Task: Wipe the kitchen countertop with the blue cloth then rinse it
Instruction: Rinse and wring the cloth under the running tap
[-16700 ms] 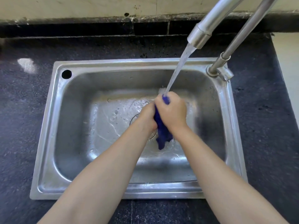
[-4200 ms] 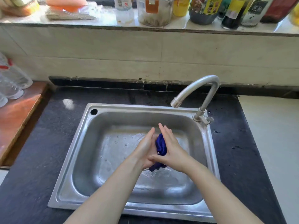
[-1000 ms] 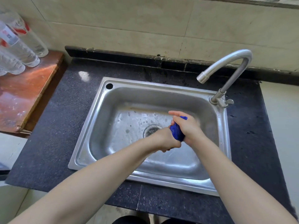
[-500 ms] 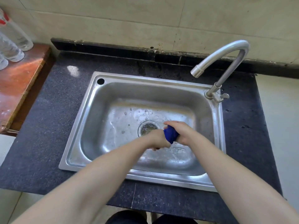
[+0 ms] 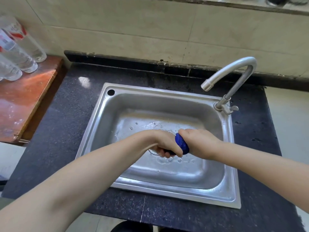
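The blue cloth [image 5: 182, 144] is bunched into a tight twisted roll, gripped at both ends above the basin of the steel sink [image 5: 107, 124]. My left hand [image 5: 164, 143] is closed around its left end, and my right hand [image 5: 200, 143] is closed around its right end. Only a short blue stretch shows between the two fists. Both hands hover over the wet sink floor, hiding the drain. The tap [image 5: 234, 76] arches at the sink's back right, with no water coming out of its spout. The black speckled countertop [image 5: 63, 124] surrounds the sink.
A reddish wooden board [image 5: 23, 99] lies left of the countertop with clear plastic bottles [image 5: 20, 51] standing at its back. A beige tiled wall [image 5: 150, 30] rises behind. A pale surface [image 5: 291, 118] adjoins the counter on the right.
The tap ran over the cloth much earlier; it is off now. Over the last second my fists have turned on the cloth, twisting it tighter; they now hide the drain. The view has shifted slightly.
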A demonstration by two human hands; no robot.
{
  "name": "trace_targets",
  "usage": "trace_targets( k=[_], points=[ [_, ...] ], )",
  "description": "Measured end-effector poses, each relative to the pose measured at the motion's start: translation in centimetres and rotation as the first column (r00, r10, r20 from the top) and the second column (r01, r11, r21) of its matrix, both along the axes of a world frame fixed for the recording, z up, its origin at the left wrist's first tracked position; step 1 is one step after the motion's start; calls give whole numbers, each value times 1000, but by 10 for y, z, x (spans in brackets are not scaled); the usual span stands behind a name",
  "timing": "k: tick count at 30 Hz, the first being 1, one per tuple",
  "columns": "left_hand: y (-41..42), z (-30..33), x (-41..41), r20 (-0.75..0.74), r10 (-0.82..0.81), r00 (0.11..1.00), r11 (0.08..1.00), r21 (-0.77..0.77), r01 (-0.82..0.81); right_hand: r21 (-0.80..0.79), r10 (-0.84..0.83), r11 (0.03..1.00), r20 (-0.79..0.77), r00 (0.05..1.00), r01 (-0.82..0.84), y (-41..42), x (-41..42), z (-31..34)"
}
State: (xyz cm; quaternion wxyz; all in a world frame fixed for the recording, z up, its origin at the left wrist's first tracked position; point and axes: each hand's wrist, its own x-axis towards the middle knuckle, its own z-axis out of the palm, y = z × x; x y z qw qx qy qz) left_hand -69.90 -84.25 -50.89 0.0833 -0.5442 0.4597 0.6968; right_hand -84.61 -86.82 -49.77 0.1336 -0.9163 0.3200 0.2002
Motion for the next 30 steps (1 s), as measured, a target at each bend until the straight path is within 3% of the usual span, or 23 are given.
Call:
trace_targets(
  k=[3, 5, 8, 11, 13, 16, 19, 21, 24, 25, 28, 30],
  points=[
    [-7, -14, -11, 277, -81, 957, 957, -247, 152, 67, -187, 979, -67, 980, 191, 0, 7, -12],
    [-7, -25, -15, 469, -137, 872, 864, -375, 337, 117, -255, 957, -99, 962, 266, -3, 12, -20],
    [-4, -31, -19, 595, -150, 790, 754, -447, 481, 225, -382, 886, -142, 913, 406, -3, 13, -39],
    [2, -37, -19, 677, -146, 721, 659, -477, 581, 351, -511, 789, -82, 855, 505, 10, 13, -50],
    [5, -38, -18, 690, -191, 698, 578, -496, 648, 500, -681, 621, -38, 732, 604, 21, 11, -53],
    [10, -40, -10, 690, -270, 672, 472, -513, 717, 729, -876, 219, -145, 460, 649, 38, 9, -59],
    [10, -38, -5, 703, -303, 644, 385, -528, 757, 800, -907, 46, -217, 361, 598, 48, 9, -60],
    [9, -37, -5, 695, -287, 660, 388, -546, 743, 807, -898, 89, -188, 397, 584, 45, 10, -55],
    [9, -32, -1, 661, -218, 718, 437, -592, 677, 705, -769, 407, -78, 635, 580, 29, 8, -37],
    [8, -27, 0, 649, -190, 737, 436, -616, 656, 704, -724, 457, -61, 687, 544, 24, 7, -29],
    [3, -8, -1, 620, -123, 775, 457, -658, 599, 773, -739, 401, -45, 672, 492, 11, 3, -9],
    [2, 3, -4, 594, -80, 801, 496, -673, 549, 684, -711, 535, 47, 702, 496, 7, 3, 1]
  ],
)
